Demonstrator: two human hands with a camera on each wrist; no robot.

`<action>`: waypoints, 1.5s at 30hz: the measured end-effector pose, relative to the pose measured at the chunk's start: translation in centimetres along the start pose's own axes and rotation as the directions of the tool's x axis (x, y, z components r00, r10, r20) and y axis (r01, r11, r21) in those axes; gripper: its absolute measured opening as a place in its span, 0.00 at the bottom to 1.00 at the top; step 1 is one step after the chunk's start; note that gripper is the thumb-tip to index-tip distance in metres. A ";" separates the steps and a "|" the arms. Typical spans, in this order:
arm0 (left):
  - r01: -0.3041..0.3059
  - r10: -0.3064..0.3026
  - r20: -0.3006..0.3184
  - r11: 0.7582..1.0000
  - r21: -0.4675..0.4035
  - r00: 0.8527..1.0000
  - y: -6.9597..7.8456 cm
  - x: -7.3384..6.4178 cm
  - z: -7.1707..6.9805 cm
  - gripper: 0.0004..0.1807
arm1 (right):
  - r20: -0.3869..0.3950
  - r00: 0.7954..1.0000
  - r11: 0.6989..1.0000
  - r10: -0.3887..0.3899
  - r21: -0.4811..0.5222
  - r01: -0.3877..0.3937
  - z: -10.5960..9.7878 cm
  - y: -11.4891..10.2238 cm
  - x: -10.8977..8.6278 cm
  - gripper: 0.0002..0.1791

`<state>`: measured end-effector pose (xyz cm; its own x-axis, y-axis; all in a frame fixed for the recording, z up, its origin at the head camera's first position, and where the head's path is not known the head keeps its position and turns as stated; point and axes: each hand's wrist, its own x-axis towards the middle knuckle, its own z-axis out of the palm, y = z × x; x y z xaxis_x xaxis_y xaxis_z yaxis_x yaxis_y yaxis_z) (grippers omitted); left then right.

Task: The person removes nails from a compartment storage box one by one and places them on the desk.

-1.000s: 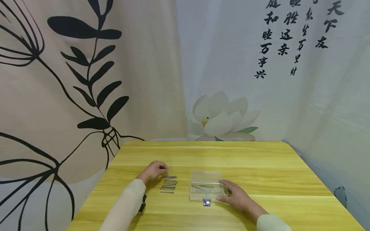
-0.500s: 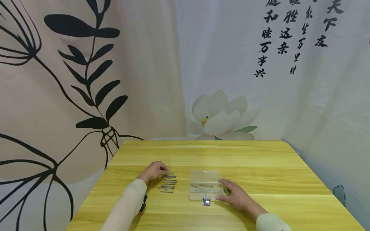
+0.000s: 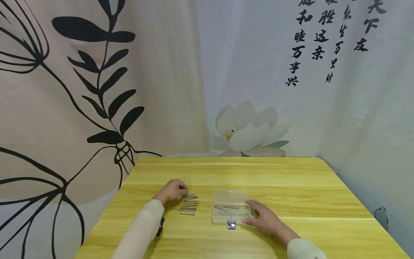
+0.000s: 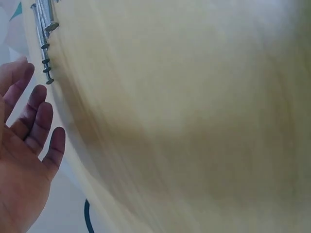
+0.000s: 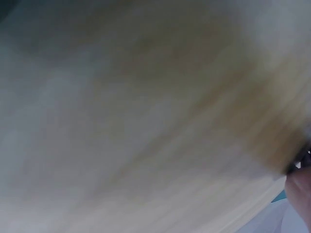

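Nails in a column at lower centre-left; open clear box at lower centre.
Left hand [image 3: 172,190]: positioned at the far end of the column of nails [image 3: 187,209], thumb and index finger drawn together; whether a nail is grasped cannot be told. In the left wrist view, nail heads show at upper left, near the fingertips. Right hand [image 3: 266,219]: grasps the clear box [image 3: 230,197] at its right side, thumb at the near corner. Loose nails [image 3: 231,207] lie in the box's nearer section, on the wood-grain surface [image 3: 291,201].
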<state>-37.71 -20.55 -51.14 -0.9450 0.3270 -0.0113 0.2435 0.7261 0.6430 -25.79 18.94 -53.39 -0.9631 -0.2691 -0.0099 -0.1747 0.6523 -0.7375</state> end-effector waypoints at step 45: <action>-0.224 0.247 0.145 0.962 -0.158 0.958 9.2 -0.1 4.0 0.08 | -0.009 1.000 1.000 -0.014 -0.008 0.014 -0.1 0.2 0.0 0.46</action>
<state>-34.51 -11.44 -48.26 -0.8132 0.5808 0.0369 0.4118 0.5295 0.7416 -25.89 19.12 -53.45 -0.9622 -0.2722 0.0067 -0.1901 0.6537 -0.7325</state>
